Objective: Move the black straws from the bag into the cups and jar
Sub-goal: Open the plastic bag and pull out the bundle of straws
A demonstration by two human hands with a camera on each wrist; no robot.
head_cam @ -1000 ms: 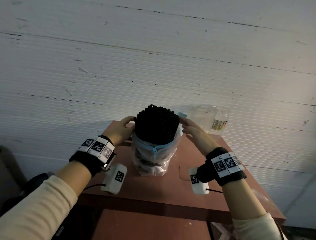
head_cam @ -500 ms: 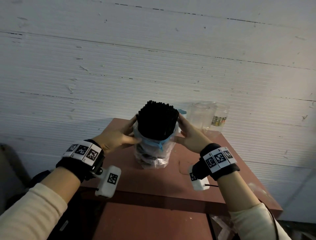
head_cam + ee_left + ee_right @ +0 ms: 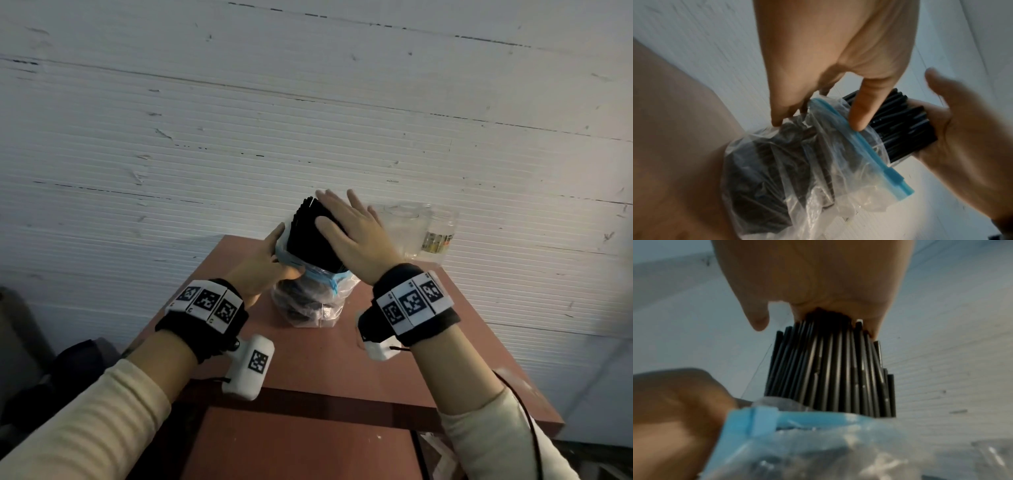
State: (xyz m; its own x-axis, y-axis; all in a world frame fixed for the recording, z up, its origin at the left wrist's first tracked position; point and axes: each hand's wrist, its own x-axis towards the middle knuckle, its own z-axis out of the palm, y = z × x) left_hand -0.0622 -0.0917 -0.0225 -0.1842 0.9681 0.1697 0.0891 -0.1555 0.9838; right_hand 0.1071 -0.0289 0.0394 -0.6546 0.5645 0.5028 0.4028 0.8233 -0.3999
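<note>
Plastic film bunched under left hand (image 3: pixel 265 262): fingertips (image 3: pixel 857 121) pressed on blue zip strip (image 3: pixel 865 142), thumb pinching loose film at bag mouth, so holding bag (image 3: pixel 310 301) steady. Right hand (image 3: pixel 349 233) flat and wide, fingers straight, palm laid on tips of black straws (image 3: pixel 308 236); gripping nothing, only pressing.

Straws in one dense bundle, standing in bag, leaning toward 11 o'clock, upper part clear of zip strip. Bag on reddish table (image 3: pixel 308 359), roughly centre. Clear cups (image 3: pixel 404 222) and glass jar (image 3: pixel 440 233) at 1 o'clock from bag, at far table edge, close together; exact cup count unclear. None of straws yet in them, as far as visible.

Handling, judged: each straw light, smooth, hollow, crushable if squeezed hard; bundle loose, unbanded as far as seen, likely to fan out or slide apart. Tips uneven in right wrist view, so some sit higher. Film soft, slippery, no support by itself; bag probably topples if released.

Best hold, judged: wrap fingers round exposed bundle just above zip strip, taking modest handful rather than whole mass, moderate squeeze. Left hand to stay on zip strip and pull film down while straws lift. Risk: strays dragging out and scattering over table; cups light, easy to knock at 1 o'clock.
</note>
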